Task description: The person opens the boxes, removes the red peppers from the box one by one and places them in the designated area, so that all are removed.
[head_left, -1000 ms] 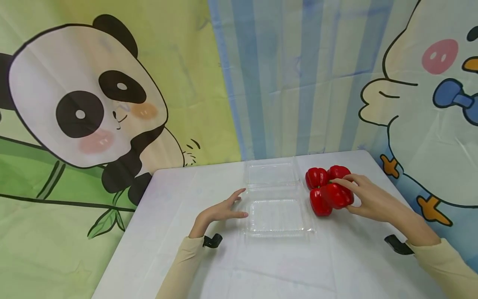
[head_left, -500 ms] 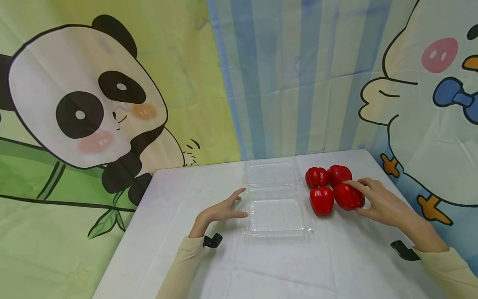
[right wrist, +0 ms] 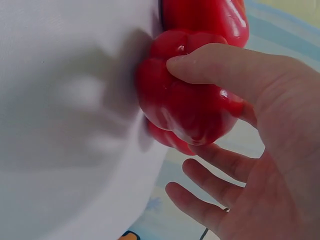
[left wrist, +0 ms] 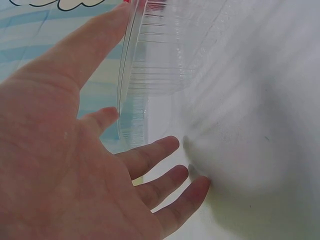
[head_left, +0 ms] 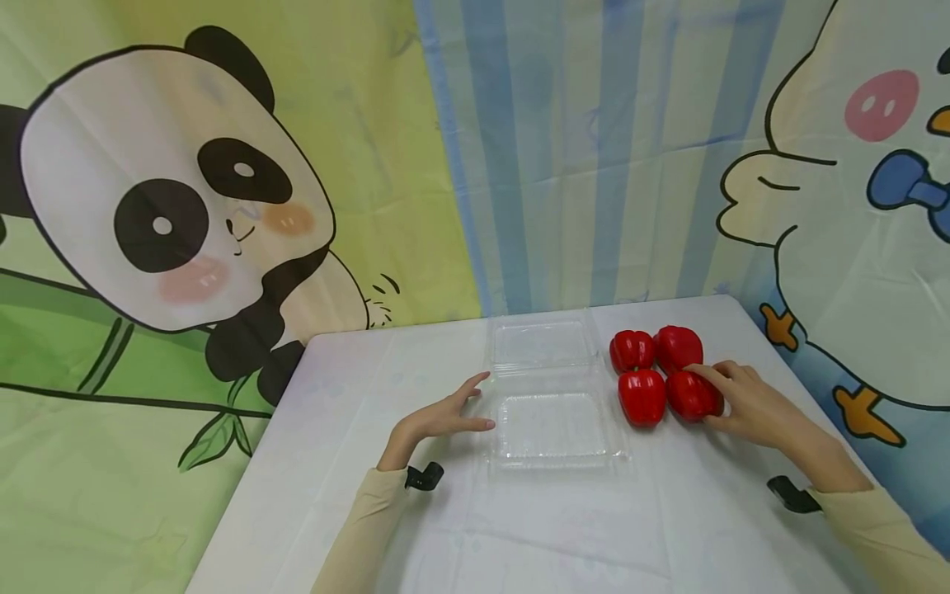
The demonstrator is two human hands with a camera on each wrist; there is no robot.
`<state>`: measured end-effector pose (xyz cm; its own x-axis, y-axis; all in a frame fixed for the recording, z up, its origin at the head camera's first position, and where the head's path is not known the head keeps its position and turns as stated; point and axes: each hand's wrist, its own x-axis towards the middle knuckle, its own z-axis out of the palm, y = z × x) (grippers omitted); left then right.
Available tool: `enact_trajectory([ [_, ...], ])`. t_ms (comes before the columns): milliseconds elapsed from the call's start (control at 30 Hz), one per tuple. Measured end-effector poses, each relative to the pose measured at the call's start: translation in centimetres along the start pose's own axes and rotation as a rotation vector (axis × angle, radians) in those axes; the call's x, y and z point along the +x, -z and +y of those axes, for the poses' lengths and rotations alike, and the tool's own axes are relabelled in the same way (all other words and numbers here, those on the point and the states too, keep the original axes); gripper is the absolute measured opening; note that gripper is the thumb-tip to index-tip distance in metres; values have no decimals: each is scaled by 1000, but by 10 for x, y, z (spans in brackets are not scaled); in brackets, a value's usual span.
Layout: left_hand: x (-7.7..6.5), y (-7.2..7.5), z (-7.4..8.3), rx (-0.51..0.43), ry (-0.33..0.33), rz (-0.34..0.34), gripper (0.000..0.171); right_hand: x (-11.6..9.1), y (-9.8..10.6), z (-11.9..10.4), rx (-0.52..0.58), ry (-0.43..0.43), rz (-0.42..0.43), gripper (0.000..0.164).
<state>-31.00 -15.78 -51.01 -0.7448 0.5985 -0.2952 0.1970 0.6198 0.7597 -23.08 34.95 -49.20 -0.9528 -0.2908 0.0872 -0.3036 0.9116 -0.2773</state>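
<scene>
My right hand [head_left: 753, 410] grips a red bell pepper [head_left: 692, 398] between thumb and index finger. In the right wrist view the thumb lies on the lobed end of this pepper [right wrist: 185, 110], while the other fingers stay loosely spread below. The pepper sits at the front right of a tight cluster, beside another red bell pepper [head_left: 641, 398] and in front of two more. My left hand [head_left: 439, 419] has its fingers spread at the left side of a clear plastic clamshell box [head_left: 551, 429]. In the left wrist view, the thumb reaches along the edge of the box [left wrist: 160, 60].
The clamshell's lid [head_left: 540, 344] lies folded open toward the back of the white table [head_left: 564, 528]. Farther back in the cluster are a left pepper [head_left: 631, 351] and a right pepper [head_left: 679, 348]. A printed curtain [head_left: 549, 165] hangs behind the table.
The right hand has moved the held bell pepper rightward and down, from overlapping the front left pepper to a spot beside it. The left hand and the box have stayed put.
</scene>
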Motion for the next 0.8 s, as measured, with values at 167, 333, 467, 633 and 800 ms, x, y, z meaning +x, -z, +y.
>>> enact_trajectory([
  [167,0,0,1,1,7,4,99,2,-6,3,23,-2,-14,85],
  [333,1,0,-1,5,4,4,100,4,-8,3,37,-16,-26,87],
  [467,1,-1,-1,2,2,6,99,4,-11,2,37,-20,-29,90],
  [633,1,-1,-2,-5,5,10,98,5,-16,0,37,-18,-18,93],
  [800,1,-1,-3,-4,-16,20,98,5,-16,-2,57,-28,-28,98],
])
